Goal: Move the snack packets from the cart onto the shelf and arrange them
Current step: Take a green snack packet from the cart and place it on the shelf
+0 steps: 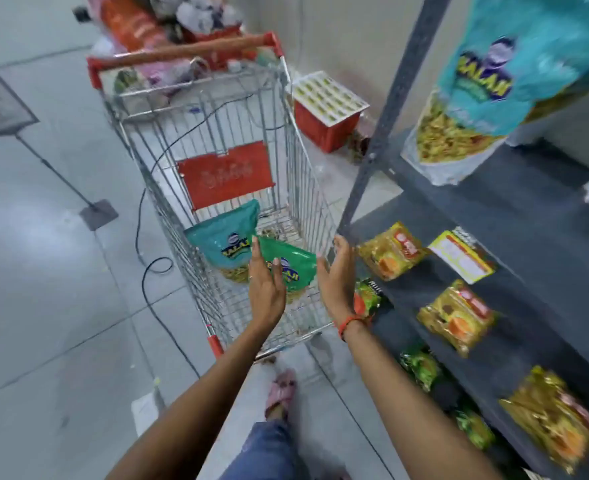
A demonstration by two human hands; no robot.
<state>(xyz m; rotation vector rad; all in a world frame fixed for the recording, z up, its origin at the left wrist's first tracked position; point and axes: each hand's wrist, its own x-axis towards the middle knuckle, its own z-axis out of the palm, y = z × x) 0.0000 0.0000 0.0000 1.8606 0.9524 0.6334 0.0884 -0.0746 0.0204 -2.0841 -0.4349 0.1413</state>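
Observation:
A wire shopping cart with a red handle stands in front of me. Two snack packets lie in its basket: a teal one and a green one partly over it. My left hand and my right hand hover over the cart's near end, palms facing each other, fingers straight, either side of the green packet and holding nothing. The dark metal shelf is on the right. A large teal packet stands on its upper level. Several yellow packets lie on the level below.
A red crate topped with a white tray sits on the floor behind the cart, by the shelf's upright post. Black cables run over the grey floor on the left. Bags are piled beyond the cart handle. A stand base lies left.

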